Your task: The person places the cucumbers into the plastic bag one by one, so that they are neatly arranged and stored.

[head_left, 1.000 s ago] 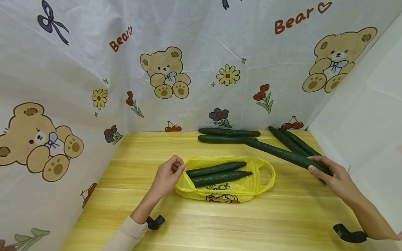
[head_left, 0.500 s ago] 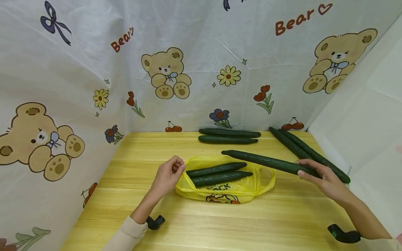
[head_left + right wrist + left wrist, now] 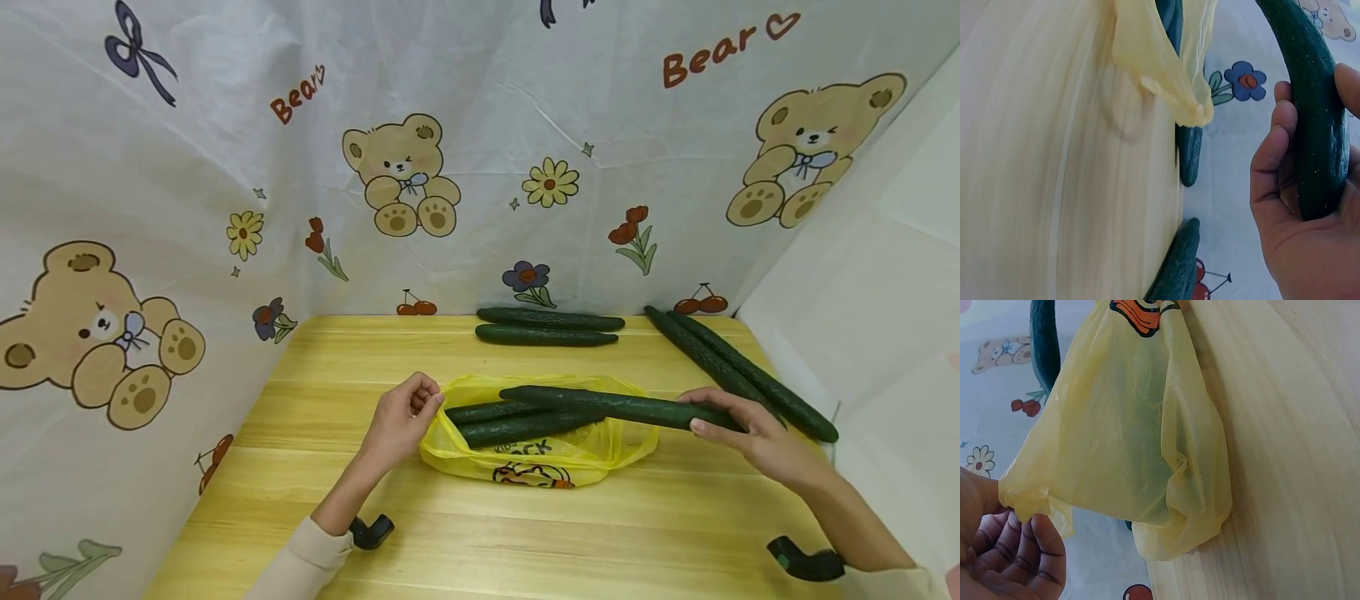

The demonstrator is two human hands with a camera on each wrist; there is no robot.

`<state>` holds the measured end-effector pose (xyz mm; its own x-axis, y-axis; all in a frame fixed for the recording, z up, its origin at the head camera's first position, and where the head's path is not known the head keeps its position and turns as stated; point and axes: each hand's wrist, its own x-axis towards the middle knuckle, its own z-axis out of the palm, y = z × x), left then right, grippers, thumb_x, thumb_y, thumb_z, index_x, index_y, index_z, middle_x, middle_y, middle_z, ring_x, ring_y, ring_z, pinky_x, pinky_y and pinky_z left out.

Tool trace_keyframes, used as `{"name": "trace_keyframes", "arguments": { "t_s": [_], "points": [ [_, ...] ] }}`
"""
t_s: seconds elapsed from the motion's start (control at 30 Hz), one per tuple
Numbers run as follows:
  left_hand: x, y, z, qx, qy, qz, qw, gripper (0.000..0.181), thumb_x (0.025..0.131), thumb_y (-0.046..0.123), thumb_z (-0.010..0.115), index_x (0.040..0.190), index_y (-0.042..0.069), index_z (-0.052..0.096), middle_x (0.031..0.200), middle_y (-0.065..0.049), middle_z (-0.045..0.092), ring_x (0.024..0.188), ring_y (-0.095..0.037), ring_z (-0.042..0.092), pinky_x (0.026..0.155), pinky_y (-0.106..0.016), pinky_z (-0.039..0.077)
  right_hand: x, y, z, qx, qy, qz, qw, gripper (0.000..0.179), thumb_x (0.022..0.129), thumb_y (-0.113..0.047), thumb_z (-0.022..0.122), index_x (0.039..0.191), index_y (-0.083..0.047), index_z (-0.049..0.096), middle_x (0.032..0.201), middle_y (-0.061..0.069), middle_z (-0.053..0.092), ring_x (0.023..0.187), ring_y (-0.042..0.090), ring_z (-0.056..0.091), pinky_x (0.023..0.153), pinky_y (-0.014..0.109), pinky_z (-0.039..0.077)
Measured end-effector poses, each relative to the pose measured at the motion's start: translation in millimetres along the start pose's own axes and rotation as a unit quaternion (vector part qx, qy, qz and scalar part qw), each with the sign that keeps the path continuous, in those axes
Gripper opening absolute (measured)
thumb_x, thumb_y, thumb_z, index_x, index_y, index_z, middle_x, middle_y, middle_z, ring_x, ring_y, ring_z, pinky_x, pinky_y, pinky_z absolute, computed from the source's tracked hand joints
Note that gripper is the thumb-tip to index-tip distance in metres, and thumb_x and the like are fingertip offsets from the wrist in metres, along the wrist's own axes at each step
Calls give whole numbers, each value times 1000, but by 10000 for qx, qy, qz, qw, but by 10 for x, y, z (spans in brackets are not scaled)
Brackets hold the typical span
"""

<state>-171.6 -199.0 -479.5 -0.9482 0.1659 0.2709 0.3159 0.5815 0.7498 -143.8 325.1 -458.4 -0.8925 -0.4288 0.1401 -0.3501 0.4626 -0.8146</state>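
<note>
Head view: the right hand [image 3: 757,437] grips a cucumber [image 3: 615,405] near one end, its thumb on the near side and its fingers curled round the far side. From those fingers the cucumber reaches leftward across the bag [image 3: 588,473], its tip above two others, the inner pair [image 3: 510,430], which lie in the bag between the hands; whether it touches them I cannot tell. The left hand [image 3: 400,423] pinches the bag's rim between thumb and forefinger at the end nearest it, drawing the plastic out toward the fingertips. The left wrist view shows the other fingers of that hand loosely curled beneath the pinch, and orange print on the bag well away from them. In the right wrist view the gripped end sits against the palm, and a bag handle [image 3: 1192,105] hangs apart from the fingers. Just beyond the right fingers, the side pair [image 3: 705,354] of cucumbers slants away, close together, partly behind the hand. Farther off, beyond the bag from both sets of fingers, the back pair [image 3: 547,335] lies side by side near the cloth [image 3: 480,75]. Under everything is the wooden table [image 3: 540,542]. Behind the left fingers, at the wrist, are a black mount [image 3: 372,533] and a pale sleeve [image 3: 300,562].
</note>
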Motion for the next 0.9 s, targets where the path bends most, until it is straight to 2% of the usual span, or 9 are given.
{"name": "trace_keyframes", "arguments": {
  "t_s": [0.17,0.33,0.5,0.67,0.9],
  "points": [
    [-11,-4,3,-25,29,1,10000,8,109,24,66,105,17,67,88,3,66,71,-10,60,67,-24,52,97,-27,84,218,-270,-200,9992,33,109,-3,56,141,-5,62,138,-14,63,120,-5,59,89,22,54],
    [-18,-15,5,-88,-4,7,10000,10,109,25,67,106,16,68,88,2,67,72,-10,61,68,-24,53,229,-28,197,157,-389,-400,9983,31,108,-3,61,138,-9,66,136,-3,68,121,-4,61,93,21,54],
    [-23,-21,4,-103,-75,-15,9999,8,108,25,68,107,17,69,89,3,67,73,-9,62,69,-25,54,385,-54,309,271,-667,-372,9967,29,108,-7,62,135,-12,67,128,6,71,108,7,66,90,24,55],
    [-17,2,-8,-129,-172,-64,9997,5,108,23,68,106,19,69,89,2,67,74,-10,63,70,-24,54,582,-83,409,703,-1146,-377,9902,25,110,-8,59,134,-6,64,120,15,70,97,21,67,85,29,58],
    [-14,10,-52,-218,-248,-38,9994,7,108,24,68,106,19,69,88,2,67,72,-10,62,69,-25,54,811,-137,578,430,-1376,-363,9889,26,111,-15,60,135,-11,66,126,9,71,105,12,65,93,26,53]
  ]
}}
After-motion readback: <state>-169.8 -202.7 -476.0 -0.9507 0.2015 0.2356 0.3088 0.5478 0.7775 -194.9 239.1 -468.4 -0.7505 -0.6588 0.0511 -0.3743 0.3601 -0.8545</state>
